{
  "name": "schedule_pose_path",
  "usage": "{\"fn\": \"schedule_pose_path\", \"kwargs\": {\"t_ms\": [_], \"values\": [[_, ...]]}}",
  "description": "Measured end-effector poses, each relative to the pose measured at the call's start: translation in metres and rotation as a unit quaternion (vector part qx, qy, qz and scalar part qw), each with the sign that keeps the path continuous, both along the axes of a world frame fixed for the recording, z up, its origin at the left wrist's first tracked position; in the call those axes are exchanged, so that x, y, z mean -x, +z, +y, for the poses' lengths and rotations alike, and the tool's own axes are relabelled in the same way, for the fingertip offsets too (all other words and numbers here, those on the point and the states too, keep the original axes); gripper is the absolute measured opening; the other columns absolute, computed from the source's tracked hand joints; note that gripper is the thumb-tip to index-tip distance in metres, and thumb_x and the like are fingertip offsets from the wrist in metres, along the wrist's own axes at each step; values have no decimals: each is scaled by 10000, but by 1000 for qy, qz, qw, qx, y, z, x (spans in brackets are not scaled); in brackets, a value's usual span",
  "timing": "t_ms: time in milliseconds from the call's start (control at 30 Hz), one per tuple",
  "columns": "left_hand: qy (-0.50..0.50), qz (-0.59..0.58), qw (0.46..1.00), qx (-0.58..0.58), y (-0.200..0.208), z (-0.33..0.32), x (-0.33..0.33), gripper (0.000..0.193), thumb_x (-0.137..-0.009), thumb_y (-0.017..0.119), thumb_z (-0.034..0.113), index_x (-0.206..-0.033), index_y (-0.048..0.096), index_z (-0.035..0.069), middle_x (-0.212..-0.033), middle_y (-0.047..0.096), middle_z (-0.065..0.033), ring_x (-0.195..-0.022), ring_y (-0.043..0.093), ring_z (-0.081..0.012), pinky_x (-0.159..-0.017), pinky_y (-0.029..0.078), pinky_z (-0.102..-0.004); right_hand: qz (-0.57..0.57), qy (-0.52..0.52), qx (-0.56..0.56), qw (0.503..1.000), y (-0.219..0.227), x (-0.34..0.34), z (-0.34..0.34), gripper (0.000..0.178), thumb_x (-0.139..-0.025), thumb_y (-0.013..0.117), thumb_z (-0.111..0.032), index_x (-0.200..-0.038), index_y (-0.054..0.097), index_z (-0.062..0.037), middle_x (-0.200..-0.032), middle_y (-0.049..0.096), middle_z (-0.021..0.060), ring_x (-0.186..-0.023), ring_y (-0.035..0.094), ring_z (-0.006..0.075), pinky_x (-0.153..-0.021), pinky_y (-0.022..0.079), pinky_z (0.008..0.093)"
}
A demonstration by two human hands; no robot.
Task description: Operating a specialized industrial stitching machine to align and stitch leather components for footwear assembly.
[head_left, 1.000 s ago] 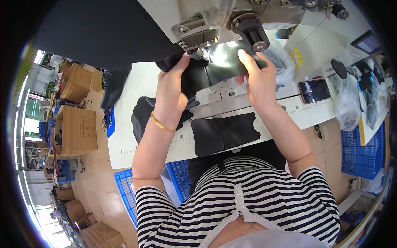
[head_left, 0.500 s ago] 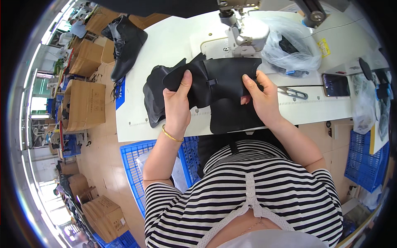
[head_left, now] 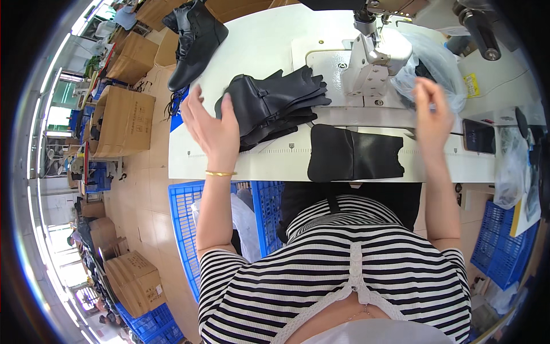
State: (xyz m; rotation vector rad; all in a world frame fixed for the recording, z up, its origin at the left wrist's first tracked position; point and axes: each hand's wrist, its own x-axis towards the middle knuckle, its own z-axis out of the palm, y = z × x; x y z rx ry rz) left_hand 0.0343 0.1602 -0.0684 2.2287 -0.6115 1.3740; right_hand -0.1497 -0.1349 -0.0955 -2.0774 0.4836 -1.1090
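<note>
My left hand (head_left: pixel 213 129) is open, thumb and fingers apart, at the left edge of a stack of black leather shoe-upper pieces (head_left: pixel 266 106). A small strap loop shows on the top piece. Flat at the table's front edge lies another black leather piece (head_left: pixel 375 153) with a seam across it and a notched right end; neither hand touches it. To the right of it my right hand (head_left: pixel 433 117) is raised over the table, blurred by motion. Its fingers are bent near the clear plastic bag (head_left: pixel 452 86), and whether they hold anything does not show.
A sewing machine (head_left: pixel 372 63) stands at the back of the white table (head_left: pixel 258 40). A black boot (head_left: pixel 197 46) is at the far left. At the right lies a phone (head_left: pixel 479 136). A blue crate (head_left: pixel 186 229) sits below the front edge; cardboard boxes (head_left: pixel 127 123) stand on the left.
Both hands have let go of the leather piece with the strap loop, which now tops the stack. My left hand has moved left, my right hand right and away. The view has shifted slightly.
</note>
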Motion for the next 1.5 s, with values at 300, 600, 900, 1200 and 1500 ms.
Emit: {"fn": "schedule_pose_path", "kwargs": {"t_ms": [300, 600, 900, 1200, 1500], "values": [[-244, 387, 882, -112, -67, -55, 113, 359, -691, 785, 215, -853, 546, 2, -801, 523, -111, -730, 530, -280, -655, 438, -371, 313, -41, 173, 933, -14, -20, -90, 130, -829, 605, -164, -874, 624, -44, -838, 612, 120, -796, 589, 320, -697, 457, 412], [-226, 334, 914, -55, -84, -68, 127, 422, -650, 810, 164, -921, 521, 20, -777, 509, -95, -696, 505, -255, -659, 434, -353, 173, -69, 287, 940, -28, -17, -103, 145, -866, 566, -201, -911, 648, -89, -877, 633, 85, -824, 603, 316, -711, 482, 395], [-365, 667, 611, 222, -74, -62, 110, 338, -800, 681, 47, -1105, 565, -41, -863, 640, -29, -731, 571, -89, -650, 471, -233, 81, -27, 13, 996, 9, 13, -67, 132, -886, 564, -129, -962, 636, -51, -826, 678, 70, -718, 635, 191, -665, 478, 265], [-323, 798, 463, 210, -60, -63, 103, 220, -844, 673, 137, -974, 654, -40, -831, 671, -58, -701, 605, -81, -644, 504, -214, 235, 341, -401, 817, -32, 47, 57, 111, -864, 576, -50, -945, 618, 14, -776, 656, 65, -651, 601, 93, -610, 486, 227], [-370, 725, 580, 47, -58, -72, 113, 167, -770, 713, 64, -900, 681, -35, -808, 683, -49, -683, 611, -86, -615, 500, -226, 260, 312, -341, 848, -22, 38, 66, 89, -837, 611, -63, -857, 608, 24, -701, 630, 57, -599, 578, 96, -557, 461, 228]]}}
